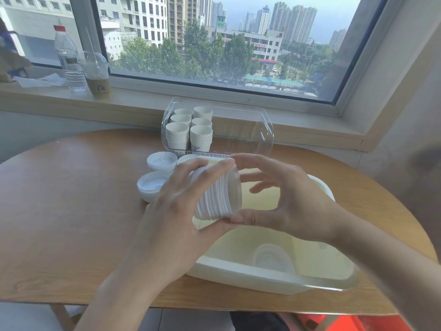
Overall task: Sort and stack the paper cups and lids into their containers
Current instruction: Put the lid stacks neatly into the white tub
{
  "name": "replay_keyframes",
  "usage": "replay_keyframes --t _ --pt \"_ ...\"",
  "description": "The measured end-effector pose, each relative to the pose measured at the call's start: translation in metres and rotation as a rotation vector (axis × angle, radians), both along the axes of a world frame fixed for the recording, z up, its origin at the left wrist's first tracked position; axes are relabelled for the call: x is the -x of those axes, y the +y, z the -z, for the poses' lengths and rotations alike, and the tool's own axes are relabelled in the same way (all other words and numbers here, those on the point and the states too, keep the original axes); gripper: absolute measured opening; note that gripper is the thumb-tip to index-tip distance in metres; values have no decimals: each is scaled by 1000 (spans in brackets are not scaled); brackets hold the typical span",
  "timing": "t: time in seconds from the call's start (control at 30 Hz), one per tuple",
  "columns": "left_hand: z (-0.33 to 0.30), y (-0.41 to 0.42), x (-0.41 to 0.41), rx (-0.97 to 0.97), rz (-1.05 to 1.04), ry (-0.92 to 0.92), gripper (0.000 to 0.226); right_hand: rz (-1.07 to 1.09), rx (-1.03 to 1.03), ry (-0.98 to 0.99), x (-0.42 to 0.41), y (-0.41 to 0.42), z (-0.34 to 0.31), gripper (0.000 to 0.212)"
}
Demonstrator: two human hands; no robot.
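Head view shows both hands holding a nested stack of white plastic lids on its side above the pale cream plastic tub on the round wooden surface: the left hand wraps its fingers round the stack, while the right hand pinches the open end between thumb and forefinger, other fingers spread loosely. Such lids look light, thin and apt to slide apart, so gripping across both ends seems safest. More lid piles sit beside the clear box of stacked white paper cups.
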State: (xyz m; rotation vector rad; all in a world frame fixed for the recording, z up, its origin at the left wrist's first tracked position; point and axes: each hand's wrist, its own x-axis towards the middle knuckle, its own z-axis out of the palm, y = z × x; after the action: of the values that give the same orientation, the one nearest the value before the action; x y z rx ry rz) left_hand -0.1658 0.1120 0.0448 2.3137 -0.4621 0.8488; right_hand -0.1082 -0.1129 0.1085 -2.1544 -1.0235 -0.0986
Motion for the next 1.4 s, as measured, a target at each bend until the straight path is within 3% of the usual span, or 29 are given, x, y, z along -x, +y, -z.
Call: replay_keyframes --t 0.17,0.33,0.4,0.73,0.87,1.1,1.4 --pt "1 -2 2 -20 -23 14 85 41 147 60 -11 -14 -1 70" --pt "1 -1 1 -31 -22 11 86 108 794 102 -22 -23 13 42" --pt "2 -1 1 -33 -24 9 86 84 935 150 -21 -22 22 39" --pt "1 -1 0 -30 -17 14 85 59 1053 303 -23 -20 34 37" --pt "1 0 0 -22 -16 17 85 77 1014 212 -26 -21 36 26" --pt "0 1 -3 6 1 40 83 196 761 -15 -31 -27 21 7" --pt "0 1 -19 101 14 64 83 322 -49 129 -40 -45 0 16"
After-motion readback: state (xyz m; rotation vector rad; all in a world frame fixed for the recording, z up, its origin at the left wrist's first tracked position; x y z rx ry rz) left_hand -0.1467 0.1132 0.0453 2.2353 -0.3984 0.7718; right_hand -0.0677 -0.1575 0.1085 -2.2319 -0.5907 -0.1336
